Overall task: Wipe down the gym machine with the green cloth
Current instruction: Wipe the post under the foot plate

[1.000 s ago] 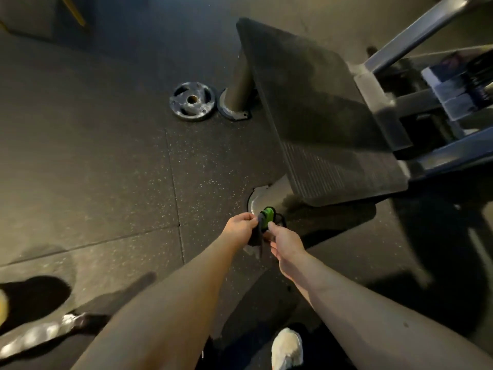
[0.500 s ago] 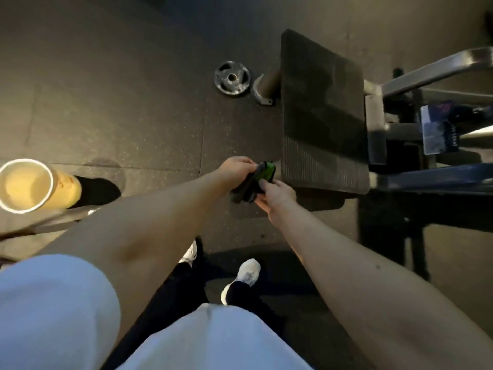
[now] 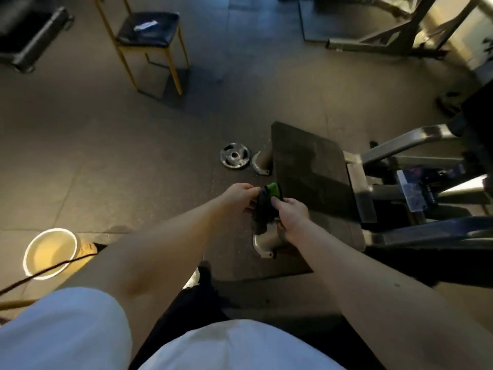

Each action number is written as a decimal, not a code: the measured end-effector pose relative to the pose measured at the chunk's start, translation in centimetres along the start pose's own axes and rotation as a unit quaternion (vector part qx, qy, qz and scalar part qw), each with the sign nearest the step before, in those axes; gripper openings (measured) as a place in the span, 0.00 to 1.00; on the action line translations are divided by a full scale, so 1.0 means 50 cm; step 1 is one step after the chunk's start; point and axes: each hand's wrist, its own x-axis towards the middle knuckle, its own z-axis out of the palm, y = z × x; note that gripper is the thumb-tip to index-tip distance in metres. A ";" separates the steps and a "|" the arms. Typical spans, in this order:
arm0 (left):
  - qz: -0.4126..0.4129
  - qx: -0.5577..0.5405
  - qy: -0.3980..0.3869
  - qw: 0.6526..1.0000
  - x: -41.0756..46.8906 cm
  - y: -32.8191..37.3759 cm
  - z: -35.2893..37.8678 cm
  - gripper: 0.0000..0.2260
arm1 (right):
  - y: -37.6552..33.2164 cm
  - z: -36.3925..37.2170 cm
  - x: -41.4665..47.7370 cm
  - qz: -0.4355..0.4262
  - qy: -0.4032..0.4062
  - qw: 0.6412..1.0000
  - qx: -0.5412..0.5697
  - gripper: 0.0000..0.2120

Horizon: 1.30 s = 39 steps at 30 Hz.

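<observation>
Closest in, a white garment fills the bottom edge, with dark trousers and a pale shoe tip showing between the 2 bare forearms that reach forward. To the left a round cream bucket stands on the rubber floor, and a thin dark cord crosses its rim. The left hand pinches the left edge of the green cloth with curled fingers, and the right hand is clenched round its right side. So both hands grasp the cloth, which is bunched up in the air between them, bright green on top and dark in the shade below. It hangs just in front of the near edge of the gym machine, above the machine's metal post base; whether it touches the dark textured platform I cannot tell. The machine's grey steel arms run off to the right. Just beyond the hands 1 small weight plate lies flat on the floor beside a 2nd post base. Farther back stands a yellow-legged stool with a black seat, and another steel frame stands at the top right.
</observation>
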 end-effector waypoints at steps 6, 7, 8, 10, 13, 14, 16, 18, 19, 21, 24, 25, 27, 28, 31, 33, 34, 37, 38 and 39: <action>0.020 0.163 -0.053 0.985 0.081 0.038 -0.133 0.16 | -0.073 0.093 0.073 -0.012 0.038 0.999 0.010 0.14; 0.033 0.187 -0.049 0.981 0.106 0.049 -0.169 0.14 | -0.097 0.122 0.089 -0.011 0.042 0.999 0.015 0.18; 0.048 0.202 -0.044 0.977 0.132 0.064 -0.205 0.11 | -0.121 0.150 0.104 -0.012 0.050 0.998 0.021 0.22; 0.074 0.220 -0.041 0.972 0.181 0.100 -0.283 0.07 | -0.169 0.206 0.135 -0.019 0.066 0.997 0.039 0.27; 0.081 0.218 -0.046 0.971 0.239 0.150 -0.407 0.07 | -0.234 0.289 0.174 -0.014 0.077 0.996 0.042 0.32; 0.087 0.218 -0.045 0.971 0.252 0.165 -0.446 0.08 | -0.255 0.314 0.186 -0.015 0.069 0.997 0.041 0.32; 0.109 0.218 -0.032 0.969 0.277 0.199 -0.521 0.07 | -0.304 0.369 0.215 -0.022 0.051 0.997 0.052 0.29; 0.139 0.197 0.001 0.971 0.300 0.221 -0.587 0.05 | -0.360 0.422 0.243 -0.031 0.048 0.995 0.077 0.25; 0.154 0.187 0.021 0.970 0.312 0.230 -0.614 0.06 | -0.386 0.445 0.260 -0.030 0.047 0.994 0.091 0.23; 0.174 0.175 0.036 0.968 0.340 0.248 -0.657 0.11 | -0.438 0.484 0.285 -0.018 0.048 0.991 0.127 0.19; 0.170 0.191 0.003 0.967 0.383 0.289 -0.697 0.13 | -0.509 0.523 0.331 -0.009 0.031 0.985 0.170 0.15; 0.166 0.195 -0.014 0.967 0.401 0.304 -0.706 0.13 | -0.529 0.531 0.349 -0.009 0.019 0.984 0.178 0.15; 0.162 0.191 -0.036 0.967 0.434 0.335 -0.714 0.13 | -0.564 0.543 0.383 -0.006 -0.008 0.983 0.183 0.15; 0.161 0.192 -0.039 0.967 0.451 0.351 -0.718 0.13 | -0.582 0.547 0.406 -0.004 -0.020 0.983 0.183 0.15; 0.171 0.222 -0.009 0.960 0.522 0.412 -0.734 0.07 | -0.636 0.555 0.491 0.007 -0.039 0.982 0.187 0.14; 0.168 0.246 0.013 0.955 0.581 0.461 -0.748 0.05 | -0.675 0.556 0.561 0.013 -0.043 0.983 0.177 0.17; 0.164 0.253 0.017 0.953 0.613 0.489 -0.755 0.05 | -0.696 0.553 0.599 0.015 -0.044 0.983 0.178 0.17; 0.150 0.267 -0.010 0.952 0.720 0.580 -0.761 0.11 | -0.776 0.537 0.704 0.013 -0.060 0.980 0.190 0.15; 0.144 0.271 -0.023 0.951 0.751 0.612 -0.759 0.13 | -0.807 0.531 0.733 0.012 -0.073 0.979 0.191 0.14; 0.139 0.278 -0.029 0.950 0.784 0.643 -0.758 0.14 | -0.837 0.526 0.762 0.014 -0.082 0.978 0.194 0.13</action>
